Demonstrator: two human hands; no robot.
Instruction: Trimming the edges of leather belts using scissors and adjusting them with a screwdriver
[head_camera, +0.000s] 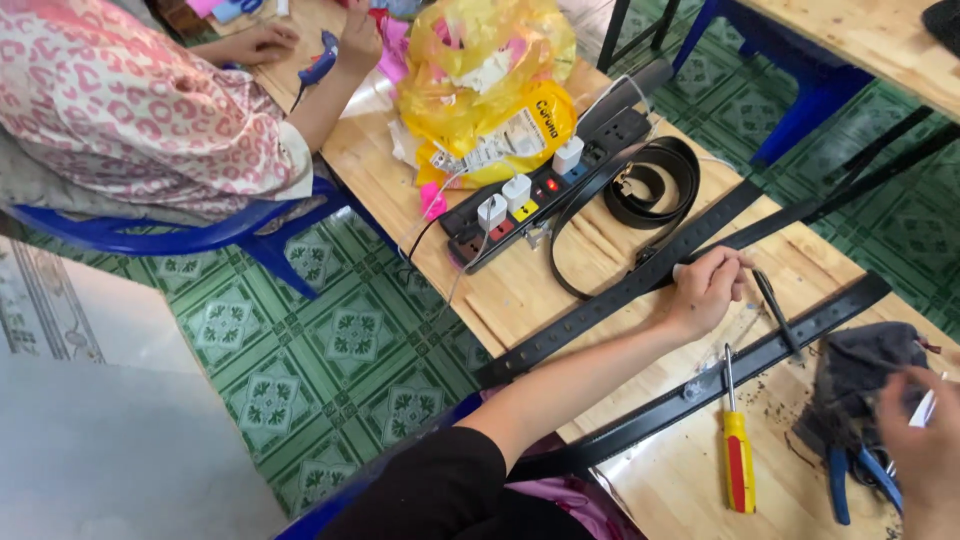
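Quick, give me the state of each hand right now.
Left hand: closed, pressing on a black belt.
Right hand: closed on a dark grey cloth.

Black short sleeve, bare forearm; perhaps pink clothing.
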